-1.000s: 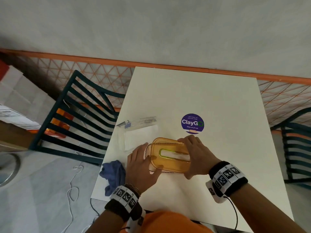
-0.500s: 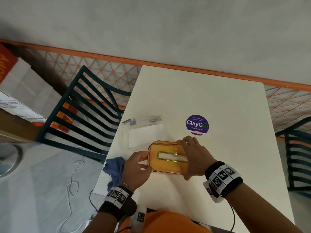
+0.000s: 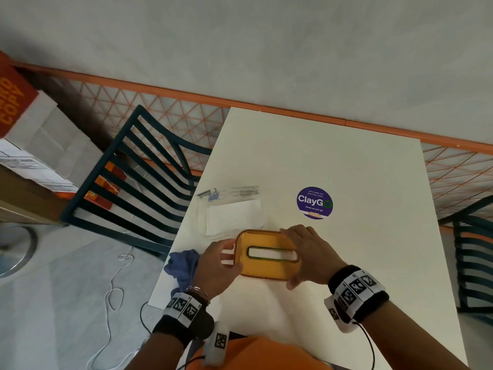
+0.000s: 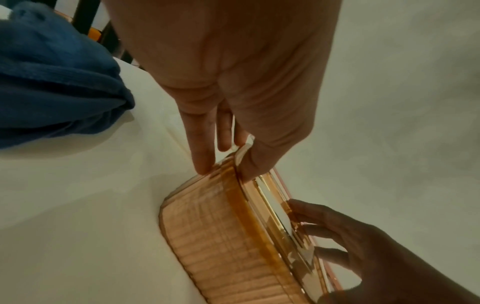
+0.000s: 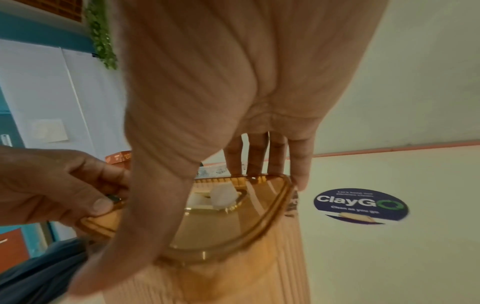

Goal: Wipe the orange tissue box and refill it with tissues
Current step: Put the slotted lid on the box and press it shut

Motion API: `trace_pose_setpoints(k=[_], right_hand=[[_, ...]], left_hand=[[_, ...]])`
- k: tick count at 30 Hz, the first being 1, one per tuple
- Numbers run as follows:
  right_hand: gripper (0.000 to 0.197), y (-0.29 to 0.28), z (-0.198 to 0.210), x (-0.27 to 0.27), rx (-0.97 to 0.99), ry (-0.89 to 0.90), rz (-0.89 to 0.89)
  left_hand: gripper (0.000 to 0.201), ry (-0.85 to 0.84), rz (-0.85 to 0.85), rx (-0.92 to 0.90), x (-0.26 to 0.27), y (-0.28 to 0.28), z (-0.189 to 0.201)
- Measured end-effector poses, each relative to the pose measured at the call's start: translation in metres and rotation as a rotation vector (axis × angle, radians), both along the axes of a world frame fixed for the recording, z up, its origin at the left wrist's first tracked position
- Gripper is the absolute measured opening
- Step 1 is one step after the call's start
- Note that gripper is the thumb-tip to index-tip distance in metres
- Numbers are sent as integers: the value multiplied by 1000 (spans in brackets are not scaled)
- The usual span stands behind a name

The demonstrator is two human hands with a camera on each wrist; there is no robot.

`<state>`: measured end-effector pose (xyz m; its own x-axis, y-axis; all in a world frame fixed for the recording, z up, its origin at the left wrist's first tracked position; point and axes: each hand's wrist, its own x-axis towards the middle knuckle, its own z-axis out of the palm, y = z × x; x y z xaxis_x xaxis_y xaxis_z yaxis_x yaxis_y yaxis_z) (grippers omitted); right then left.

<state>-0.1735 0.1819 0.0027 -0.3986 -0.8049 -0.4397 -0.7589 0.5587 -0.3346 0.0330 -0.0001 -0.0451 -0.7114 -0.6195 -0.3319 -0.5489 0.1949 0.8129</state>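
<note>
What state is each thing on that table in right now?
Tissue box: upright, lid on, white tissue in the slot.
Left hand: grips the box's left end.
Right hand: grips its right end.
Blue cloth: crumpled, untouched.
Tissue pack: flat, beyond the box.

This looks like an office pantry or shared break area. A round purple sticker (image 3: 314, 202) on the white worktop (image 3: 333, 161) reads "ClayGo", with small print about keeping pantries clean. Dark slatted chairs (image 3: 138, 166) stand at both sides of it, an orange mesh rail (image 3: 165, 108) runs along a plain grey wall, and cardboard boxes (image 3: 40, 140) of copy paper are stacked on the floor nearby.
</note>
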Motion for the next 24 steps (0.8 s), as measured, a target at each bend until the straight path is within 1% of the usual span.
trace_pose_setpoints(k=[1, 4, 5, 6, 8, 11, 12, 15, 16, 19, 21, 24], right_hand=[[116, 7, -1, -1, -41, -11, -31], [62, 25, -6, 2, -182, 49, -102], [49, 30, -8, 4, -221, 74, -126], [41, 33, -10, 6, -255, 95, -146], [37, 33, -13, 8, -290, 125, -143], [35, 23, -12, 8, -275, 144, -84], [31, 20, -11, 7, -267, 157, -63], [7, 11, -8, 3, -228, 202, 9], [3, 10, -7, 1, -220, 207, 33], [4, 11, -4, -4, -226, 203, 77], [4, 16, 1, -8, -263, 153, 43], [12, 27, 4, -15, -344, 58, -43]], left_hand=[[60, -2, -41, -68, -2, 0, 0], [53, 0, -205, -357, -15, 4, 5], [47, -6, -256, -447, -21, 7, 8], [42, -5, -300, -533, -27, 9, 10], [35, 24, -375, -653, -39, 14, 12], [33, 20, -491, -683, -55, 20, 15], [33, 6, -519, -682, -60, 22, 16], [32, -17, -581, -716, -70, 24, 18], [32, -23, -590, -721, -72, 24, 18], [36, -45, -606, -706, -74, 25, 18], [42, -66, -611, -668, -74, 23, 20], [46, -75, -641, -624, -74, 19, 21]])
